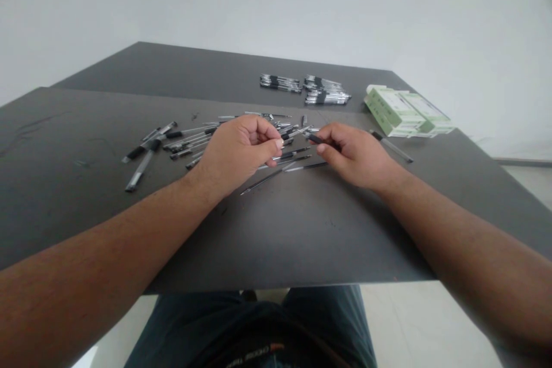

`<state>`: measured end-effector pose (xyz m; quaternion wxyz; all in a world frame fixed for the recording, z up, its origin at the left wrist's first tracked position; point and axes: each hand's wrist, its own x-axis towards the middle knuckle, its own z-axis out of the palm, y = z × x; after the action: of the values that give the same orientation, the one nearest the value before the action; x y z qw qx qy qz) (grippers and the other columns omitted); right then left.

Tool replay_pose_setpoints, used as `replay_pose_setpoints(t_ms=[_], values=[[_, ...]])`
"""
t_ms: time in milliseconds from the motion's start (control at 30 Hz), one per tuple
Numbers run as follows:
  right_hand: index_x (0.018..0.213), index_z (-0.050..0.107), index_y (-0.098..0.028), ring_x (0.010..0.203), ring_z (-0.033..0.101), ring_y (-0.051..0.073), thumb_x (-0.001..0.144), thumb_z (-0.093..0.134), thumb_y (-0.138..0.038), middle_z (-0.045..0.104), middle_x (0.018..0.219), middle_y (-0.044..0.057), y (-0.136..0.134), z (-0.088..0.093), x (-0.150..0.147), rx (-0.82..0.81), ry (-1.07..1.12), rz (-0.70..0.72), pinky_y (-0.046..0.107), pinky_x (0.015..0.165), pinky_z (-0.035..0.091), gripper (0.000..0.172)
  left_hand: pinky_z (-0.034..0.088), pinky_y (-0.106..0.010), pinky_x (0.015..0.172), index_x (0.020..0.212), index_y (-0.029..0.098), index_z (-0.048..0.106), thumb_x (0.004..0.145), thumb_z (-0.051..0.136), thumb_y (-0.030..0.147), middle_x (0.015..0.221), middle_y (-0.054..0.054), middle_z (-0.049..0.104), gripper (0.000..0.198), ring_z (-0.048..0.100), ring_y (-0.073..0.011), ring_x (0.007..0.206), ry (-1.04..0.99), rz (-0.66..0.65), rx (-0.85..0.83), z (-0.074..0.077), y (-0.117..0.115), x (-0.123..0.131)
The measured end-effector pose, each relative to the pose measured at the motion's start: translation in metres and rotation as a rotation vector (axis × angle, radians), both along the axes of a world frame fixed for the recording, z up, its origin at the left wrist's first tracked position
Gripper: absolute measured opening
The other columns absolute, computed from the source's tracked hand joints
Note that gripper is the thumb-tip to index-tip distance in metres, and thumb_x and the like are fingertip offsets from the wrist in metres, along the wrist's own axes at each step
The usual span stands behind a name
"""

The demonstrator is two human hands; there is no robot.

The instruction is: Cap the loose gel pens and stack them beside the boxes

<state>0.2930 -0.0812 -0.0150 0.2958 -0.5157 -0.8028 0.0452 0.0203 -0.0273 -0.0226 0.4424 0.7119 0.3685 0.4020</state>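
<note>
My right hand (356, 155) is closed around a pen (316, 138) with a black grip, its end pointing left toward my other hand. My left hand (241, 146) pinches thumb and index finger together; a tiny pale piece (282, 142) shows at the fingertips, too small to name. Below and behind both hands spreads a loose heap of clear pen parts (190, 144) and thin dark refills. One refill (261, 182) lies slanted in front of the heap. Part of the heap is hidden behind my left hand.
Two pens (144, 164) lie crossed at the left of the dark table (276, 241). Neat bundles of pens (280, 83) (325, 91) sit farther back. Green-and-white boxes (397, 112) stand at the right, with a single pen (394, 148) in front of them.
</note>
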Motion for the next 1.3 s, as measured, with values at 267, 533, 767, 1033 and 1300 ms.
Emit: replay_pose_setpoints(t_ms=[267,533,767,1033,1300], values=[[0.106,0.079,-0.025,0.081,0.070,0.025,0.102,0.064,-0.032,0.082,0.094,0.006,-0.0004,-0.0007,-0.0001,-0.018,-0.021,0.025,0.035,0.074,0.048,0.017,0.059,-0.026,0.061,0.092,0.020,0.075,0.087,0.086,0.030,0.083,0.000,0.081,0.016,0.076,-0.0152,0.064,0.019,0.038,0.019,0.0035,-0.0017,0.0005],[0.110,0.083,-0.026,0.090,0.076,0.027,0.103,0.065,-0.033,0.087,0.101,0.007,0.0000,-0.0008,0.0011,-0.026,-0.051,0.052,0.036,0.081,0.053,0.020,0.058,-0.023,0.059,0.093,0.020,0.073,0.090,0.082,0.032,0.084,-0.001,0.080,0.016,0.074,-0.0136,0.064,0.053,0.059,0.034,0.0062,-0.0023,0.0003],[0.115,0.085,-0.025,0.096,0.080,0.027,0.106,0.064,-0.033,0.088,0.106,0.008,0.0002,-0.0001,0.0016,-0.012,-0.064,0.086,0.037,0.086,0.057,0.025,0.057,-0.023,0.057,0.092,0.020,0.071,0.089,0.082,0.029,0.084,0.000,0.078,0.015,0.073,-0.0132,0.064,0.019,0.054,0.027,0.0053,-0.0009,0.0016],[0.114,0.086,-0.026,0.094,0.080,0.028,0.107,0.063,-0.034,0.089,0.105,0.008,-0.0006,0.0014,0.0001,-0.001,-0.088,0.103,0.038,0.084,0.058,0.026,0.060,-0.024,0.059,0.093,0.021,0.072,0.086,0.083,0.030,0.086,-0.002,0.080,0.016,0.074,-0.0146,0.065,0.016,0.007,-0.012,0.0024,0.0014,0.0006],[0.115,0.086,-0.026,0.097,0.081,0.028,0.107,0.063,-0.032,0.089,0.106,0.008,-0.0017,0.0027,-0.0013,-0.023,-0.096,0.125,0.038,0.087,0.059,0.025,0.065,-0.030,0.065,0.097,0.021,0.074,0.088,0.083,0.031,0.085,-0.001,0.079,0.016,0.075,-0.0166,0.067,0.025,-0.023,0.003,-0.0015,0.0019,-0.0004]])
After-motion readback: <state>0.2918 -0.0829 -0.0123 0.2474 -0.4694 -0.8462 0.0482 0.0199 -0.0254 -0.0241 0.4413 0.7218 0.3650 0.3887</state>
